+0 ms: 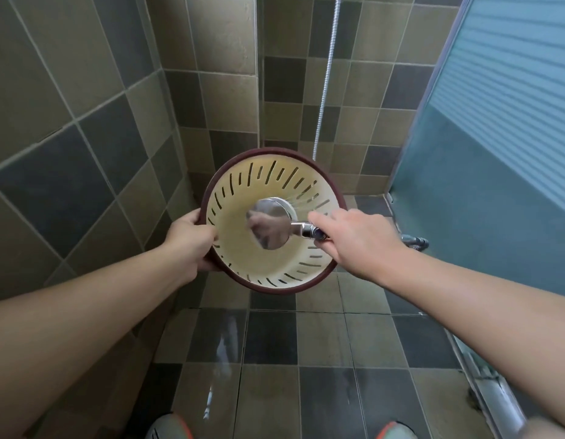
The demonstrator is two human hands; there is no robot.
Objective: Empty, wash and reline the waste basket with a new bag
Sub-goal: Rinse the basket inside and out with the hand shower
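Cream slotted waste basket (240,248), maroon rim, tilted open toward camera, unlined.

Waste basket (243,264): cream-yellow inside, patterned with rings of short dark slits around the wall; rim dark maroon-brown.
Shower head (270,224): shiny chrome silver, its back mirroring skin tones and tile colours.
Hose (326,77): pale silver-white, finely ribbed.
Wall tiles (85,99): patchwork of olive, tan and dark slate grey squares with light grout lines.
Floor tiles (275,350): the same olive and slate grey mix, glossy with wet patches.
Door (503,99): frosted blue-green, horizontally striped in its upper part, plain below.
Shoes (170,427): grey with orange trim.
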